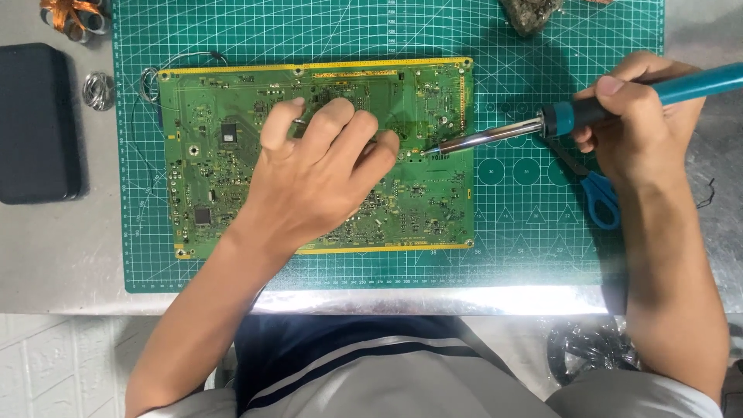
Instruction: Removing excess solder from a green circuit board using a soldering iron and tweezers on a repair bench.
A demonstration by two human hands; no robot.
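Observation:
A large green circuit board (224,155) lies flat on a green cutting mat (542,255). My left hand (317,174) rests on the board's middle, its fingers pinching a thin solder wire (298,121) that shows near the index finger. My right hand (638,116) grips the teal handle of a soldering iron (503,133). The iron's metal tip points left and touches the board near its right side, just beyond my left fingertips.
Blue-handled scissors (600,197) lie on the mat under my right wrist. A dark flat case (35,124) sits at the left on the metal table, with a solder coil (98,90) and copper wire (70,15) beside it. A brownish lump (530,14) lies at the mat's top.

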